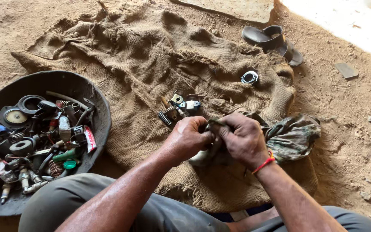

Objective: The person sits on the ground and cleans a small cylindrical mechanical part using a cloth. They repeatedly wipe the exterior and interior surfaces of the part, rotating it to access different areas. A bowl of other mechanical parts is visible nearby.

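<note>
My left hand (188, 138) and my right hand (242, 138) meet over a burlap sack (142, 56) spread on sandy ground. Both are closed around a small part wrapped in a dirty cloth; a pale rounded piece (199, 158) shows beneath them. What the part is stays hidden by the fingers. A red thread band (264, 163) circles my right wrist. Just beyond the hands lie small metal parts (177, 107), among them a coil spring (165, 118) and a bracket.
A black basin (71, 83) at the left holds several springs, rings, spark plugs and scrap parts. A metal ring (250, 77) lies on the sack's far right. Black sandals (273, 41) sit beyond it. A camouflage rag (295, 135) lies right of my hands.
</note>
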